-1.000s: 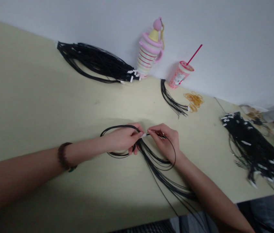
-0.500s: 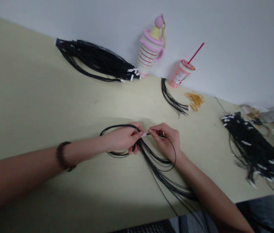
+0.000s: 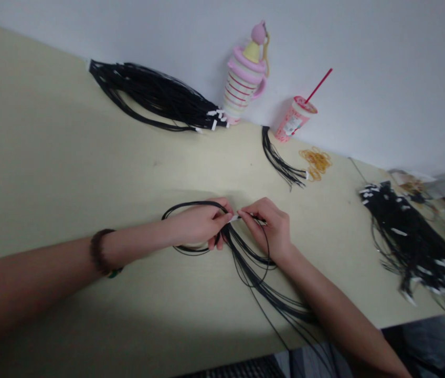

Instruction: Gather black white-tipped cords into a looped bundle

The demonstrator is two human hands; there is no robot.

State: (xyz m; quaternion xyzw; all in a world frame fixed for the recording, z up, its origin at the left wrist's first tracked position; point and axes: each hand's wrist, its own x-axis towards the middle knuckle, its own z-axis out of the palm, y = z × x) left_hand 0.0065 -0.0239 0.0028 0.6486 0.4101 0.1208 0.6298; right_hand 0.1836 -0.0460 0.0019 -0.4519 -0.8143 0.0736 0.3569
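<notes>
"Fingers of your left hand (image 3: 202, 224) are pinching the white piece (image 3: 233, 218) at the black cable bundle (image 3: 265, 295), yes?"

"Yes, and your right hand (image 3: 272, 226) grasps thin black wire (image 3: 268, 247) just beside it."

"Where is this bundle?"

"Between your forearms, over the table (image 3: 88, 184), its strands passing the near edge. Farther back are rubber bands (image 3: 316, 161) and a pink cup (image 3: 293, 121)."

A thin black wire (image 3: 268, 247) is no longer arching out past the right hand (image 3: 272, 231) toward the wrist, as it was half a second ago; its loop is now hanging farther left, curving down below the hand and crossing in front of the black cables (image 3: 253, 277), its bottom dipping lower.
</notes>
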